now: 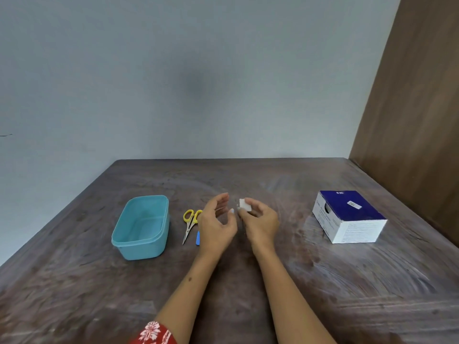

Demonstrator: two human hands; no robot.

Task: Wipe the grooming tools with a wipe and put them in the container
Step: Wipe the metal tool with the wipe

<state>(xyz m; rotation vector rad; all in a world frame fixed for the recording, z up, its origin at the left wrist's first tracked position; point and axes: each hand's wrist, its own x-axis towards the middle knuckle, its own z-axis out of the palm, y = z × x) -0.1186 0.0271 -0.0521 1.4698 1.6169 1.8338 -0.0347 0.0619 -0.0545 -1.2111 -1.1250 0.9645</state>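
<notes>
My right hand [260,220] pinches a small white folded wipe [244,203] above the middle of the brown table. My left hand [216,224] hovers just left of it, fingers apart and empty, its thumb tip close to the wipe. Small scissors with yellow handles [190,223] lie on the table left of my left hand, points toward me. A blue tool [198,238], likely a nail file, lies beside the scissors, mostly hidden by my left hand. The light blue plastic container [141,247] stands open and empty at the left.
A blue and white cardboard box of wipes [347,217] sits at the right of the table. A grey wall stands behind the table's far edge, and a brown wooden panel [409,120] rises along the right side.
</notes>
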